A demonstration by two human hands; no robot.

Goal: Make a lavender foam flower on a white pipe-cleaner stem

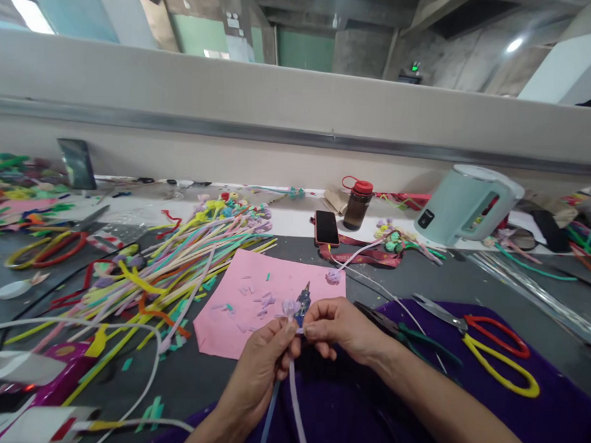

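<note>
My left hand (258, 369) pinches a fuzzy lilac stem (296, 402) just under its coiled bud (289, 307); a blue stem (268, 414) hangs beside it. My right hand (337, 327) closes on the same spot from the other side, fingertips nearly touching the left, with a dark pointed tool (303, 299) rising between them. Beyond lies a pink sheet (254, 297) flecked with snippets, then a heap of soft coloured stems (177, 269). Right of me, on purple cloth (535, 424), lie scissors (485, 344) with 1 red and 1 yellow loop. Farther back: a phone (327, 228), brown bottle (358, 204), pale kettle (463, 205). No writing is legible.
</note>
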